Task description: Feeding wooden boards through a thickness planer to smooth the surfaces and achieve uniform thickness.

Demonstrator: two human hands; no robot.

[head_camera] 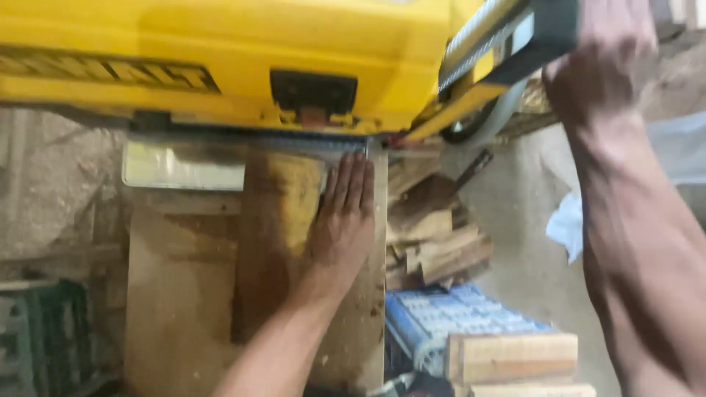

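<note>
Head camera is looking down on a yellow thickness planer (220, 59) filling the upper part of the frame, with its metal infeed plate (180, 165) showing just beneath the housing. A wooden board (276, 235) is lying lengthwise on the wooden bench (169, 294), its far end reaching up to the mouth of the planer. The left hand (344, 220) is lying flat on the right edge of that board, fingers (353, 180) stretched straight and held close together, tips almost at the planer's opening; it is pressing on the wood rather than gripping it. The right hand (599, 59) is sitting up at the top right corner, against the dark handle (540, 37) on the side of the machine. It is blurred, so whether its fingers are curled around the handle cannot be told. The forearm is running down the right edge of the frame. Right of the bench, a pile of wood offcuts (434, 235) is lying on the dusty floor, near a blue plastic crate (456, 316). Pale wooden blocks (511, 356) are resting on the crate. A green crate (44, 331) is standing at the lower left, and a white rag (566, 224) is lying near the right forearm.
</note>
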